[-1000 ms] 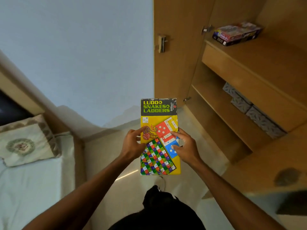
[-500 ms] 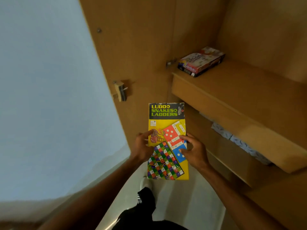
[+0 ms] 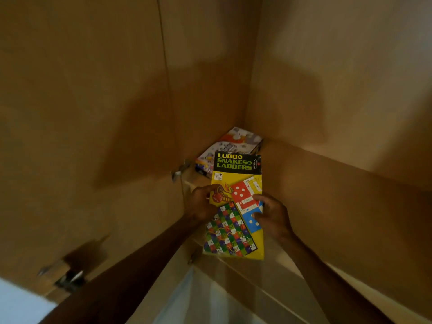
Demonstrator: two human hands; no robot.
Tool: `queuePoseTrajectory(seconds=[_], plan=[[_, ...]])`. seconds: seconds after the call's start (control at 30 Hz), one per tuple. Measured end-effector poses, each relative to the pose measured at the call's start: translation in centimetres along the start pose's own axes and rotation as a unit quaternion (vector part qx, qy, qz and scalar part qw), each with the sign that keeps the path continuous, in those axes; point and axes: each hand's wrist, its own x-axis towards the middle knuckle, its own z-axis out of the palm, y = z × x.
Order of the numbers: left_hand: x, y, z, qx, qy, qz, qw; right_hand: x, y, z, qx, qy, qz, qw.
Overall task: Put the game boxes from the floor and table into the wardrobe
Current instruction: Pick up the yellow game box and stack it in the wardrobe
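I hold a flat yellow Ludo and Snakes & Ladders game box point(image 3: 236, 183) in both hands, its black title end pointing into the wardrobe. My left hand point(image 3: 201, 204) grips its left edge and my right hand point(image 3: 272, 217) grips its right edge. The box hovers over the front of the wooden wardrobe shelf point(image 3: 327, 195). Behind it, in the shelf's back left corner, lies another game box point(image 3: 231, 143) with a white and purple lid, partly hidden by the yellow one.
The open wardrobe door point(image 3: 81, 113) fills the left, with a hinge point(image 3: 178, 171) beside the shelf and a metal catch point(image 3: 70, 277) lower down. The wardrobe's back wall point(image 3: 339, 66) rises on the right. Pale floor point(image 3: 210, 300) shows below.
The view has closed in on the wardrobe and tilted up; the bed and wall have dropped out of sight. The yellow box has moved forward until its far end overlaps the box on the shelf.
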Motion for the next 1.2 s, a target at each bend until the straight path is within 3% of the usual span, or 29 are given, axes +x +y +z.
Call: queuePoseTrajectory(seconds=[0.17, 0.3, 0.4, 0.47, 0.53, 0.67, 0.87, 1.07, 1.2], plan=[[11.6, 0.5, 0.2, 0.03, -0.044, -0.051, 0.997, 12.2, -0.6, -1.0, -0.019, -0.013, 0.014, 1.0], [16.8, 0.4, -0.3, 0.005, -0.19, -0.072, 0.979, 19.5, -0.6, -1.6, -0.04, -0.027, 0.029, 0.998], [18.2, 0.8, -0.8, 0.19, -0.26, -0.065, 0.944, 21.8, -0.5, -1.8, -0.05, -0.056, 0.017, 0.997], [18.6, 0.6, -1.0, 0.295, -0.241, -0.037, 0.924, 22.4, 0.0, -2.0, -0.045, -0.08, 0.017, 0.996], [18.7, 0.1, -1.5, 0.328, -0.196, -0.018, 0.924, 22.4, 0.3, -2.0, -0.033, -0.094, -0.002, 0.995], [18.5, -0.9, -2.5, 0.396, -0.058, 0.045, 0.915, 21.9, 0.4, -1.5, -0.051, -0.069, -0.106, 0.991], [16.9, -2.7, -0.7, 0.338, 0.08, 0.022, 0.937, 19.9, -0.8, 0.4, -0.131, -0.163, -0.173, 0.962], [15.7, -4.4, 0.8, 0.369, 0.101, -0.008, 0.924, 20.2, -1.2, 1.8, -0.205, -0.176, -0.194, 0.943], [14.8, -4.2, 1.7, 0.314, 0.108, -0.018, 0.943, 19.9, -1.2, 1.9, -0.217, -0.195, -0.182, 0.939]])
